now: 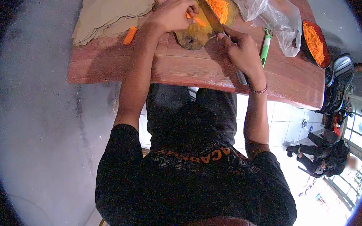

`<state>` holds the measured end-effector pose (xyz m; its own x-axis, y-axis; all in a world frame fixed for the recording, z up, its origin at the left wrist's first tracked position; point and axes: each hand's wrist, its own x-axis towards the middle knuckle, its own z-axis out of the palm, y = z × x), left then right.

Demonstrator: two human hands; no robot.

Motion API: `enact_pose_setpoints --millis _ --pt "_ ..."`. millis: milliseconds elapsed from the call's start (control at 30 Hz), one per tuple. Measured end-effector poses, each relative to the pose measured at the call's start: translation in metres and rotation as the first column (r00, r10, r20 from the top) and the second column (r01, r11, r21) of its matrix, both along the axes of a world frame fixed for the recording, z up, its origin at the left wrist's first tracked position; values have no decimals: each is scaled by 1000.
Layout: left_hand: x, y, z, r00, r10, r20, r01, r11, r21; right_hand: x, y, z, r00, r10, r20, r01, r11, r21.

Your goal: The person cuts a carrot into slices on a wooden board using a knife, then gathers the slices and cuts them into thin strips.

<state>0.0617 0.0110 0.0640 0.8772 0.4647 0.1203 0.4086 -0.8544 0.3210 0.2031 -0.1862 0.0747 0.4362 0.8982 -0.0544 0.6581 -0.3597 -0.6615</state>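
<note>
My right hand (243, 54) is closed around the handle of a knife (210, 14), whose long blade points up and left across the cutting board (190, 40). On the board's near left side, my left hand (173, 15) has its fingers pinched on a small piece of carrot, partly hidden by them. A thin carrot slice (200, 22) lies between that hand and the blade. Past the blade, on its right, is a heap of carrot strips (217, 6). A short carrot chunk (130, 35) rests on the table by my left forearm.
Brown flat sheets (112, 9) are stacked at the table's (196, 70) left. To the right lie a green-and-white peeler (265, 48), a clear plastic bag (280, 21) and a red dish (326, 59) of carrot strips. Another person (325, 157) sits farther off at right.
</note>
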Motion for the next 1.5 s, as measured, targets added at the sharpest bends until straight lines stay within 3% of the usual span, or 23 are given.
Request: enact_pose_setpoints --millis 133,200,333,400,533,633,700,733,800,933,1033,1100,1233,1433,1500 --pt "4 4 -9 998 17 55 -10 994 -111 -2 -2 1 999 -15 -34 16 999 33" --pt "2 0 -5 999 22 43 -24 999 44 2 -1 -8 998 6 -61 -2 998 69" --pt "4 0 -10 1000 -1 9 0 994 106 3 -1 -7 999 -12 -30 13 1000 19" --pt "6 3 -18 997 -41 67 20 959 284 2 -1 -8 998 2 -57 3 997 83" --pt "11 7 -27 994 -83 72 63 968 242 2 -2 -4 994 -8 -105 13 999 45" --pt "12 5 -30 984 -91 152 37 945 325 -3 -4 -2 977 -52 -206 50 999 -12" --pt "11 3 -28 973 -76 218 53 992 110 -4 -3 -15 991 11 -132 13 983 184" --pt "10 5 -28 973 -76 218 53 993 110 -5 -4 -17 991 11 -133 13 983 183" --pt "6 8 -26 965 -91 245 141 971 -193 -9 -5 -17 991 -19 -129 45 979 201" --pt "7 7 -26 970 -101 220 145 971 -192 -15 0 -18 991 -62 -121 84 978 190" --pt "11 14 -40 940 -151 307 207 966 -158 -16 5 -24 981 -88 -172 113 983 143" --pt "10 13 -35 965 -118 233 150 981 -124 -21 7 -19 982 -114 -148 138 976 167" --pt "11 12 -35 973 -77 218 123 970 -208 -16 9 -25 982 -95 -166 122 980 160" --pt "9 18 -40 920 -207 333 271 949 -159 -16 5 -22 977 -92 -194 127 975 179" --pt "8 17 -35 960 -206 188 222 973 -69 -16 5 -22 985 -95 -141 115 984 139"
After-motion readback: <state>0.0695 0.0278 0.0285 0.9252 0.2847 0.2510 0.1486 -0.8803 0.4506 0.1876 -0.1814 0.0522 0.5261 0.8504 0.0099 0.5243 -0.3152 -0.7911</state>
